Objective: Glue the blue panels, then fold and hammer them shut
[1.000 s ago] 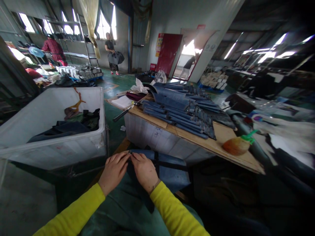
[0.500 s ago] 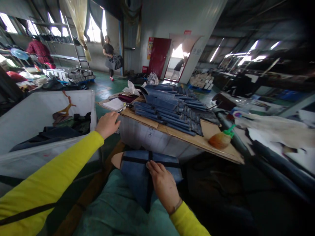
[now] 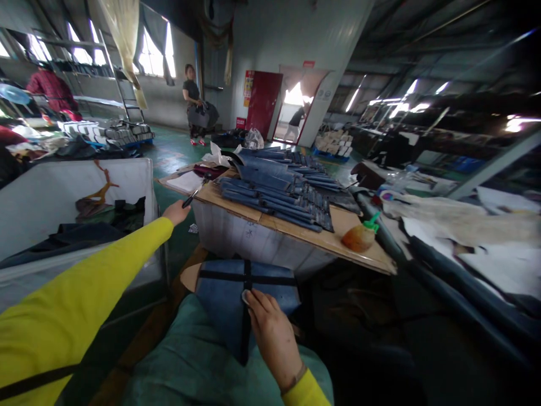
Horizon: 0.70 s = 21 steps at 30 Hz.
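A deep white plastic bin (image 3: 54, 180) at the left holds dark fabric pieces (image 3: 63, 239), with a stringy orange strip (image 3: 108, 184) hanging down its far inner wall. Beyond it, a person in a red checked shirt (image 3: 53, 90) is near black-and-white bundles (image 3: 105, 131) stacked on a blue pallet (image 3: 143, 141). Farther right, a person in dark clothes (image 3: 192, 90) holds a dark grey bag (image 3: 209, 116) left of a red door (image 3: 265, 104), and pale blocks (image 3: 335, 142) sit on another blue pallet (image 3: 336, 157).

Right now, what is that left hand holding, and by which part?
The left hand holds a slim, black-handled tool by the near end of its handle.
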Available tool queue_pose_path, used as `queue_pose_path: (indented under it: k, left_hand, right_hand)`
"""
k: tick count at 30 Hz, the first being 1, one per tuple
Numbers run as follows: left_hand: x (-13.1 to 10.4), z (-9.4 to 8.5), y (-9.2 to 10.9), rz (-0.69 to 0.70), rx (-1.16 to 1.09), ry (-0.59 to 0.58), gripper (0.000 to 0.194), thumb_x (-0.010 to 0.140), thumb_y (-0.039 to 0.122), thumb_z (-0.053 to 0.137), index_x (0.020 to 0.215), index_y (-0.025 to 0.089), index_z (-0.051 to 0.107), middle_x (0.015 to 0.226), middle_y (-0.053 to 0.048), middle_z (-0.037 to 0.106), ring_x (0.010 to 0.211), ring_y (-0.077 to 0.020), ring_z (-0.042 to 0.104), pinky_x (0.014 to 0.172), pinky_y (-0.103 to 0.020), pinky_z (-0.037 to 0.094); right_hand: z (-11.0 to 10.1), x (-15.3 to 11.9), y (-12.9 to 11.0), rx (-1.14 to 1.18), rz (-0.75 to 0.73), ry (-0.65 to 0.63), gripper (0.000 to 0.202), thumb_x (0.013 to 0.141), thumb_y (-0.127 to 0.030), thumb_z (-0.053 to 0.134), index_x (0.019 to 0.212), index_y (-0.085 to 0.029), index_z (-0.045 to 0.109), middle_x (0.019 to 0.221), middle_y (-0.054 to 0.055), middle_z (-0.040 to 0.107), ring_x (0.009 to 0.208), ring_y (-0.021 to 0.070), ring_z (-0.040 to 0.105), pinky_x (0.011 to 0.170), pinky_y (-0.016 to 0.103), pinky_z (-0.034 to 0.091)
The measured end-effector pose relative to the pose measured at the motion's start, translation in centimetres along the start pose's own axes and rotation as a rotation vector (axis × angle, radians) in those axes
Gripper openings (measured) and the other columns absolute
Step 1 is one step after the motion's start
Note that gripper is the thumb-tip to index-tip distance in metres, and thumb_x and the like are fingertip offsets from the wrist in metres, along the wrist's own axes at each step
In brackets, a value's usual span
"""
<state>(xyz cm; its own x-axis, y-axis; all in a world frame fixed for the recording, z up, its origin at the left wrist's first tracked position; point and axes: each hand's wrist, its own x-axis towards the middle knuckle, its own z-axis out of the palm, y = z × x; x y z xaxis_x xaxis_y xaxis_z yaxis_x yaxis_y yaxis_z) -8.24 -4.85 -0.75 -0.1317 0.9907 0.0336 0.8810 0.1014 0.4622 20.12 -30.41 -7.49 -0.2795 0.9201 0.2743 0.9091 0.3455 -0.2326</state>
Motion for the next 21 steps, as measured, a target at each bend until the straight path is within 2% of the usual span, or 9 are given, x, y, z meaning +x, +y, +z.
queue_pose_path:
  k: [2,5,8,10,12,14,16,18,21]
  left_hand:
    - [-2.8,-0.7,-0.9,0.013,-0.05,-0.023,0.039,0.089,0.043,0.033,0.105,0.014,0.052,0.08,-0.008,0.061,0.072,-0.0206,0.06,0.058,-0.027,0.045]
    - [-8.8,-1.5,-2.1,0.053,-0.162,-0.116,0.048,0.087,0.056,0.027,0.106,0.019,0.051,0.069,0.0,0.053,0.054,-0.0125,0.052,0.044,-0.02,0.038]
    - [-15.4,-1.4,-2.7,0.041,-0.378,-0.39,0.05,0.081,0.061,0.038,0.105,0.019,0.053,0.061,0.004,0.045,0.045,-0.0093,0.042,0.038,-0.017,0.03]
    - [-19.1,-0.9,-2.8,0.035,-0.425,-0.555,0.05,0.08,0.06,0.041,0.105,0.019,0.055,0.059,0.004,0.045,0.046,-0.0091,0.042,0.038,-0.016,0.031]
    - [-21.7,-0.5,-2.6,0.081,-0.453,-0.653,0.047,0.082,0.057,0.042,0.106,0.019,0.058,0.061,0.002,0.051,0.05,-0.01,0.046,0.041,-0.017,0.036]
    - [-23.1,-0.4,-2.3,0.156,-0.46,-0.633,0.044,0.084,0.054,0.042,0.109,0.022,0.06,0.07,0.0,0.06,0.058,-0.0125,0.054,0.048,-0.019,0.044]
    - [-23.8,-0.3,-2.3,0.237,-0.408,-0.502,0.041,0.085,0.05,0.042,0.112,0.025,0.06,0.087,-0.002,0.067,0.075,-0.0169,0.061,0.062,-0.023,0.051]
    - [-24.0,0.2,-2.9,0.295,-0.287,-0.383,0.039,0.086,0.047,0.042,0.115,0.027,0.059,0.102,-0.002,0.067,0.093,-0.0208,0.062,0.079,-0.028,0.052]
    - [-24.1,1.2,-4.5,0.318,-0.083,-0.339,0.037,0.086,0.044,0.043,0.115,0.026,0.059,0.107,-0.002,0.067,0.101,-0.0234,0.062,0.088,-0.034,0.049]
  right_hand:
    - [0.0,-0.6,0.5,0.04,-0.007,0.011,0.041,0.085,-0.009,0.046,0.125,-0.021,0.051,0.12,0.006,0.058,0.105,0.0198,0.053,0.087,0.034,0.05]
    - [0.3,-1.1,1.0,0.08,-0.009,0.046,0.041,0.086,-0.01,0.045,0.125,-0.021,0.051,0.12,0.007,0.057,0.107,0.0199,0.053,0.088,0.035,0.05]
    - [0.5,-1.2,1.1,0.111,-0.015,0.082,0.038,0.087,-0.011,0.043,0.123,-0.02,0.052,0.117,0.008,0.059,0.106,0.0202,0.054,0.087,0.036,0.051]
    - [0.5,-1.2,1.2,0.132,-0.019,0.095,0.038,0.087,-0.012,0.043,0.122,-0.02,0.053,0.117,0.008,0.059,0.105,0.02,0.055,0.087,0.036,0.051]
    - [0.4,-1.3,1.2,0.149,-0.018,0.097,0.038,0.087,-0.012,0.042,0.123,-0.02,0.052,0.117,0.009,0.059,0.106,0.0199,0.054,0.088,0.037,0.05]
    - [0.3,-1.4,1.3,0.158,-0.011,0.09,0.039,0.087,-0.011,0.042,0.124,-0.021,0.052,0.118,0.009,0.058,0.108,0.0202,0.054,0.089,0.037,0.05]
    - [0.3,-1.7,1.4,0.161,-0.002,0.085,0.039,0.087,-0.01,0.043,0.124,-0.02,0.051,0.119,0.009,0.058,0.109,0.0207,0.053,0.089,0.038,0.05]
    - [0.4,-1.9,1.5,0.164,0.008,0.08,0.04,0.087,-0.009,0.043,0.124,-0.02,0.051,0.12,0.009,0.057,0.109,0.0208,0.052,0.089,0.038,0.049]
    - [0.4,-1.9,1.5,0.179,0.017,0.074,0.04,0.087,-0.009,0.043,0.124,-0.019,0.051,0.121,0.008,0.056,0.11,0.0205,0.051,0.09,0.037,0.049]
